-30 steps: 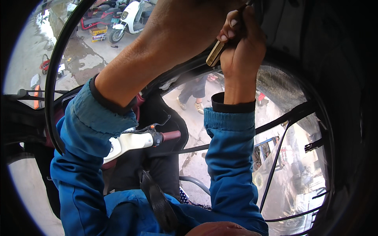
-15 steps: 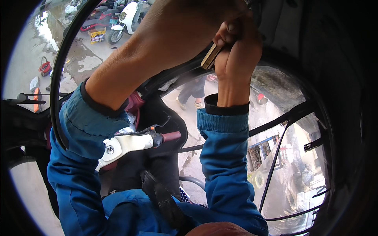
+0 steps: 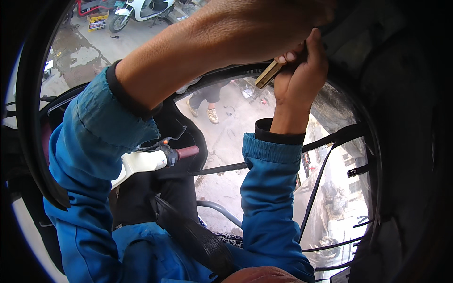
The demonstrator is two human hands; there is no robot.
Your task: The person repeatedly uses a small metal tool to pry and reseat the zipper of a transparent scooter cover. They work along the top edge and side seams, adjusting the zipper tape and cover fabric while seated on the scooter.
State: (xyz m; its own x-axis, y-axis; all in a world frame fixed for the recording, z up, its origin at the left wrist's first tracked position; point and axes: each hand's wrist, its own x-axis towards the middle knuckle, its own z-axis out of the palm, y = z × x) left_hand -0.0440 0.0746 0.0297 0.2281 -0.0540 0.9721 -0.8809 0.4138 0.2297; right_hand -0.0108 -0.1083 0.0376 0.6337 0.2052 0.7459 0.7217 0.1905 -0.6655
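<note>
My right hand (image 3: 302, 78) is raised near the top, its fingers closed around a flat, brass-coloured handle (image 3: 267, 75) that looks like a folding knife's. The handle's lower end sticks out towards the left; its other end is hidden in the grip. Just above, my left hand (image 3: 269, 30) reaches across with its back showing. Its fingers run into the dark cover (image 3: 377, 61) overhead and cannot be made out. Both hands are close together at this dark edge.
Below my arms is a scooter's white handlebar (image 3: 144, 162) with a red grip (image 3: 188, 151). Around me hangs a clear plastic sheet with black trim (image 3: 219, 169). Outside stand a white scooter (image 3: 141, 10), a yellow box (image 3: 97, 21) and a person's legs (image 3: 207, 99).
My view has shifted, so the scooter and box outside sit higher. My right hand and the brass-coloured handle have moved slightly right; my left hand has also reached further right.
</note>
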